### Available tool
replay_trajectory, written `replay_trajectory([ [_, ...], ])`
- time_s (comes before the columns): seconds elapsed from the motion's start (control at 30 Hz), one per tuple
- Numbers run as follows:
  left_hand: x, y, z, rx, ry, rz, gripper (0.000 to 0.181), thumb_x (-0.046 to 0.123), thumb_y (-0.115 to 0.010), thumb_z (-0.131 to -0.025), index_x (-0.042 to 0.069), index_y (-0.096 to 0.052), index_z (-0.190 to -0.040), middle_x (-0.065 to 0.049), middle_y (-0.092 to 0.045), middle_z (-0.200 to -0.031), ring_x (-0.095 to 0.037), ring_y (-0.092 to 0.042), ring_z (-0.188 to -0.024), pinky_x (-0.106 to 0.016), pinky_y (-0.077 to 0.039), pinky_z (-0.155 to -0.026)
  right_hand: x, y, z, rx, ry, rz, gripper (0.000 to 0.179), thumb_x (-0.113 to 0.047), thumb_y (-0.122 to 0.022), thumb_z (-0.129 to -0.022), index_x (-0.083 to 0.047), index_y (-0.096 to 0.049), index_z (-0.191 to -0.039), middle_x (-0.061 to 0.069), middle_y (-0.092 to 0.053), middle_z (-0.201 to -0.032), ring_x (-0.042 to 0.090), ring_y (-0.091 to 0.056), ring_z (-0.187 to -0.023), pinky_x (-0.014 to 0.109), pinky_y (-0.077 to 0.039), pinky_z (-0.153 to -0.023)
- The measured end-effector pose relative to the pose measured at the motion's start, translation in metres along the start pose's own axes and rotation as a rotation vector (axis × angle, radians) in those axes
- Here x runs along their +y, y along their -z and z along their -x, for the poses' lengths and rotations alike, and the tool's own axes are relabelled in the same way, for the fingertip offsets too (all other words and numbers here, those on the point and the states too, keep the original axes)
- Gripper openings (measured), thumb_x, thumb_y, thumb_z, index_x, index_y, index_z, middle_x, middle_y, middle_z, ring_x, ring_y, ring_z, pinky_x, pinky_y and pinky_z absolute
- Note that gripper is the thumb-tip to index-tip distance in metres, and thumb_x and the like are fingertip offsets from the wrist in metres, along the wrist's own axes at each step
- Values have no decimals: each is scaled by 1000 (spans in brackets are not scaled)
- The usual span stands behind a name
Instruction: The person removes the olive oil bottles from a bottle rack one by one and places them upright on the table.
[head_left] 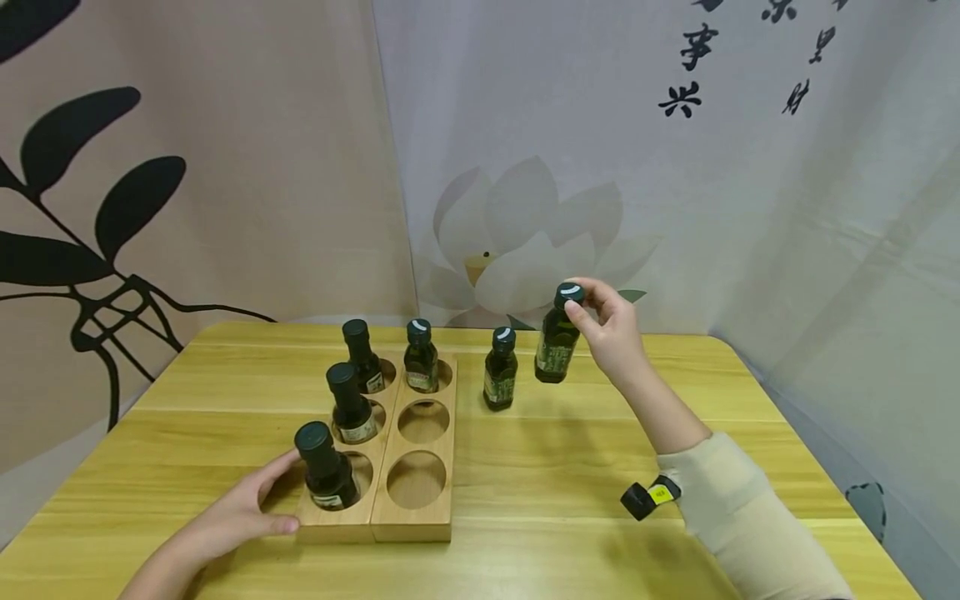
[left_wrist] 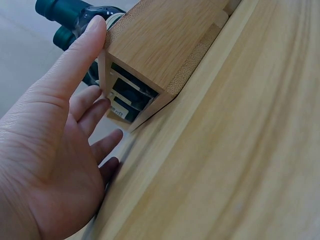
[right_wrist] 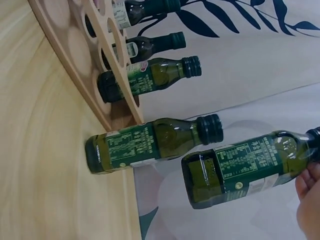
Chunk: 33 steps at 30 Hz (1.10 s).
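My right hand (head_left: 613, 333) pinches the dark cap of a green glass bottle (head_left: 557, 346) between thumb and fingers, and holds it raised, slightly tilted. In the right wrist view its green label shows clearly. A matching bottle (head_left: 500, 369) stands on the table just left of it. My left hand (head_left: 232, 512) rests at the near left corner of a two-row wooden bottle rack (head_left: 412, 532); its thumb lies straight against the corner and the other fingers are loose. The rack's left row holds three dark bottles (head_left: 330, 471); in its right row, one bottle (head_left: 421, 358) fills the far hole.
Two round holes (head_left: 417, 481) in the rack's right row hold no bottle. The wooden table (head_left: 540, 517) runs up to a printed curtain (head_left: 525, 125) behind it. A black strap device (head_left: 649, 497) sits on the right sleeve.
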<state>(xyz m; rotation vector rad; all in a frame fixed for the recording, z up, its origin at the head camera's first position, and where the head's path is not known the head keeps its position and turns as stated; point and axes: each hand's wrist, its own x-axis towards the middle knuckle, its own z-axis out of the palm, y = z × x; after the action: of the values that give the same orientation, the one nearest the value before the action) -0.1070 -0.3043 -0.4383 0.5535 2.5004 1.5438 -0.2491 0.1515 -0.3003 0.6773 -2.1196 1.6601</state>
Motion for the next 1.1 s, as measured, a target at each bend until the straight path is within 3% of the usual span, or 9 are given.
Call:
replay_trajectory([
  [0.2,-1,0,1,-7,10,-16,84,27,-71,-88,-10,-24,-146,-37,-31,-143,-40,-27,-130,-13,-29,-94,-1,-4,5,7,-15,35,26,3,-56,-95,11,-57,-120,23,-59,-107,17,-50,-92,20,-45,-77],
  [0.27,-2,0,1,-9,14,-13,84,26,-72,-88,-11,-23,-146,-37,-30,-143,-45,-26,-130,-13,-29,-94,-5,-5,7,10,-17,53,26,4,-55,-94,13,-56,-119,25,-59,-106,17,-50,-91,20,-45,-77],
  [0.37,-4,-1,1,-5,-3,-12,84,25,-72,-88,-11,-23,-146,-38,-29,-143,-39,-27,-131,-12,-28,-94,-11,-8,11,11,-19,74,26,4,-55,-95,14,-56,-118,26,-59,-104,17,-50,-91,21,-44,-78],
  [0.53,-5,0,1,9,-22,-4,83,26,-72,-87,-9,-25,-146,-37,-28,-144,-6,-29,-129,-10,-26,-94,-3,-11,15,-3,-36,62,26,2,-55,-95,13,-56,-119,25,-58,-104,20,-50,-92,23,-43,-79],
  [0.63,-4,0,1,9,-22,-2,83,26,-72,-87,-8,-25,-147,-37,-27,-144,-11,-28,-131,-9,-25,-94,5,-13,18,-4,-48,55,27,2,-56,-95,13,-56,-119,25,-58,-103,24,-50,-93,20,-44,-76],
  [0.93,-1,2,1,-2,11,-18,85,30,-70,-88,-10,-23,-146,-38,-26,-144,-52,-19,-129,-10,-26,-93,23,-20,27,-5,-127,64,29,3,-56,-94,12,-55,-122,25,-58,-105,28,-50,-95,19,-45,-74],
  [1.1,-2,2,2,-2,-1,-16,84,32,-69,-89,-10,-23,-146,-38,-25,-144,-54,-18,-128,-11,-27,-93,33,-22,31,3,-143,66,28,4,-57,-94,13,-56,-120,26,-58,-107,32,-52,-96,16,-45,-74],
])
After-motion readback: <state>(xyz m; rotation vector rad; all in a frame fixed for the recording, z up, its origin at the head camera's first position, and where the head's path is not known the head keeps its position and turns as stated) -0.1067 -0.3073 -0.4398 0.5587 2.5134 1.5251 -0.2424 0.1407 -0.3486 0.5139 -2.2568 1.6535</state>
